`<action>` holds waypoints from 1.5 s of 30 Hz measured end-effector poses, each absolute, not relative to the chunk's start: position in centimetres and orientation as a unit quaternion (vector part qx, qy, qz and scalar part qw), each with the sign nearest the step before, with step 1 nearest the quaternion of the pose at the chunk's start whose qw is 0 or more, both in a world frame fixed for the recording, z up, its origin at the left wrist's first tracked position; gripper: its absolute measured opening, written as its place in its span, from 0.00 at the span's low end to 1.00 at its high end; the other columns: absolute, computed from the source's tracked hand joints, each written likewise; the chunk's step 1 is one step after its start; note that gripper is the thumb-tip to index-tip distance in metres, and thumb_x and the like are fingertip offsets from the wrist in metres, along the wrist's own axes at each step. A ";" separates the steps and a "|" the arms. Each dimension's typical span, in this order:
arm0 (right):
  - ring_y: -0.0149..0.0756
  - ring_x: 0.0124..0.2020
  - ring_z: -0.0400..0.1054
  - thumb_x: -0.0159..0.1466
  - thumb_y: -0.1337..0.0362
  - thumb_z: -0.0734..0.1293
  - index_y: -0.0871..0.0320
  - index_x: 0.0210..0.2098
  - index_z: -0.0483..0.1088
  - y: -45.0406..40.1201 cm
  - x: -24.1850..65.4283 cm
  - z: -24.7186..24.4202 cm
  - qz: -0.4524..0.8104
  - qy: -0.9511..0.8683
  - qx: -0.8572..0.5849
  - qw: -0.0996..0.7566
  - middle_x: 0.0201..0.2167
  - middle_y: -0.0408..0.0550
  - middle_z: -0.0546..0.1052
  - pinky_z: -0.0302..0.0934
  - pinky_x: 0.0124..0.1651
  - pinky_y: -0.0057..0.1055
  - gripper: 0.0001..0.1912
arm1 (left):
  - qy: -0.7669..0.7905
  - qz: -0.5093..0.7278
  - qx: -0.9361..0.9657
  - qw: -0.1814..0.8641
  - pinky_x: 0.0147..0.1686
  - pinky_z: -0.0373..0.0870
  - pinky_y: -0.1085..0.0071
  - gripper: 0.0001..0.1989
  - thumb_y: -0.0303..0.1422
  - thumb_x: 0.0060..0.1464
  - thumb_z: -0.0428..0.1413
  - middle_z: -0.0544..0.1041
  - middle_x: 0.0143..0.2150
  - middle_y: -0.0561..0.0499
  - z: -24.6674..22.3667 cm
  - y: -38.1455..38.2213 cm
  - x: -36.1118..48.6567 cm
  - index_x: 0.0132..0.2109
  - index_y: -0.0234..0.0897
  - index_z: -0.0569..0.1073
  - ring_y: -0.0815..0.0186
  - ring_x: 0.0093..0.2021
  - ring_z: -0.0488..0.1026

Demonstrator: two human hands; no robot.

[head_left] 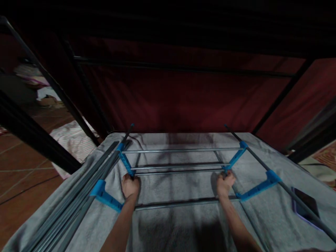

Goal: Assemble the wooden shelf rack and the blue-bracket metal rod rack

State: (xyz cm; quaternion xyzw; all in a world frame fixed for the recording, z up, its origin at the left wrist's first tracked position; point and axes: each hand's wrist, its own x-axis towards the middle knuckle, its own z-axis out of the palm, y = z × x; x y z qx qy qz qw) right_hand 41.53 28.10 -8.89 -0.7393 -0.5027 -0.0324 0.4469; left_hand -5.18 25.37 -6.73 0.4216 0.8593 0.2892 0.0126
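A partly joined rack frame of grey metal tubes and blue plastic brackets lies on a grey cloth. My left hand is closed at the lower end of the far left blue bracket, where a crossbar meets it. My right hand grips around the matching end of the far right blue bracket. The fingertips of both hands are partly hidden. A nearer crossbar runs between the two front brackets, passing by my forearms.
Several loose tubes lie bundled on the left of the grey cloth. A phone rests at the right, partly under a long tube. Dark metal posts and a red cloth wall surround the surface.
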 end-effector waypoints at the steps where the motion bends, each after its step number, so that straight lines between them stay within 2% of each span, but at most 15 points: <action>1: 0.55 0.53 0.61 0.61 0.63 0.55 0.65 0.58 0.59 28.0 40.7 -9.1 -0.040 -0.513 -0.730 0.449 0.48 0.63 0.68 0.55 0.53 0.49 0.26 | 0.859 0.288 0.422 0.011 0.44 0.67 0.61 0.16 0.34 0.55 0.49 0.73 0.45 0.37 -6.8 25.4 -5.2 0.46 0.29 0.71 0.52 0.47 0.70; 4: 0.49 0.53 0.61 0.63 0.64 0.55 0.61 0.52 0.65 28.0 38.1 -9.2 -0.049 -0.639 -0.666 0.382 0.48 0.58 0.69 0.55 0.55 0.45 0.19 | 0.857 0.286 0.430 0.007 0.45 0.67 0.62 0.16 0.32 0.55 0.49 0.72 0.47 0.36 -7.0 25.4 -5.3 0.47 0.27 0.71 0.52 0.48 0.70; 8: 0.45 0.50 0.64 0.65 0.67 0.56 0.56 0.51 0.67 28.8 35.8 -8.7 -0.045 -0.779 -0.573 0.251 0.45 0.52 0.73 0.50 0.59 0.46 0.17 | 0.851 0.289 0.439 0.005 0.45 0.67 0.62 0.15 0.32 0.55 0.50 0.73 0.45 0.36 -7.0 25.4 -5.4 0.46 0.27 0.72 0.53 0.47 0.70; 11: 0.45 0.47 0.66 0.67 0.64 0.58 0.55 0.47 0.70 29.6 35.4 -8.5 -0.022 -0.808 -0.552 0.206 0.42 0.52 0.75 0.54 0.54 0.43 0.13 | 0.847 0.296 0.442 0.004 0.45 0.67 0.64 0.14 0.31 0.54 0.50 0.73 0.44 0.38 -7.0 25.4 -5.6 0.45 0.28 0.73 0.55 0.46 0.71; 14: 0.45 0.44 0.68 0.68 0.61 0.59 0.54 0.43 0.72 30.4 35.7 -8.6 0.009 -0.823 -0.534 0.194 0.40 0.51 0.77 0.57 0.48 0.40 0.11 | 0.845 0.302 0.442 0.001 0.45 0.67 0.64 0.14 0.30 0.53 0.51 0.74 0.43 0.39 -7.1 25.4 -5.7 0.45 0.28 0.73 0.55 0.45 0.72; 18: 0.43 0.43 0.69 0.68 0.60 0.60 0.54 0.42 0.74 31.1 36.2 -8.8 0.023 -0.842 -0.504 0.188 0.41 0.49 0.77 0.58 0.47 0.40 0.12 | 0.842 0.311 0.440 -0.004 0.45 0.68 0.63 0.15 0.31 0.52 0.52 0.74 0.43 0.38 -7.4 25.5 -5.8 0.45 0.28 0.73 0.54 0.44 0.72; 24: 0.42 0.42 0.70 0.69 0.59 0.59 0.54 0.43 0.74 31.4 36.5 -8.9 0.018 -0.854 -0.488 0.177 0.40 0.48 0.78 0.58 0.47 0.40 0.13 | 0.837 0.325 0.441 -0.007 0.46 0.67 0.62 0.14 0.32 0.52 0.51 0.75 0.44 0.39 -7.9 25.5 -6.0 0.45 0.30 0.74 0.54 0.45 0.72; 33: 0.41 0.43 0.70 0.69 0.59 0.59 0.54 0.43 0.74 31.5 36.6 -9.1 -0.004 -0.857 -0.485 0.173 0.41 0.49 0.78 0.58 0.47 0.39 0.13 | 0.830 0.336 0.445 -0.005 0.42 0.68 0.62 0.12 0.32 0.52 0.52 0.74 0.40 0.40 -8.0 25.7 -6.2 0.42 0.31 0.73 0.55 0.42 0.72; 37: 0.42 0.42 0.70 0.70 0.59 0.57 0.55 0.43 0.72 31.2 36.0 -8.7 -0.040 -0.859 -0.491 0.143 0.40 0.50 0.78 0.57 0.47 0.39 0.14 | 0.831 0.338 0.442 -0.003 0.42 0.68 0.63 0.11 0.32 0.51 0.52 0.74 0.40 0.41 -8.0 25.7 -6.1 0.40 0.31 0.73 0.55 0.42 0.72; 45: 0.43 0.37 0.72 0.69 0.55 0.58 0.56 0.34 0.71 31.7 34.9 -7.8 -0.059 -0.857 -0.508 0.063 0.33 0.53 0.79 0.57 0.41 0.36 0.15 | 0.837 0.336 0.432 -0.003 0.45 0.67 0.62 0.12 0.31 0.51 0.52 0.75 0.42 0.39 -7.9 25.7 -5.9 0.42 0.30 0.73 0.55 0.44 0.72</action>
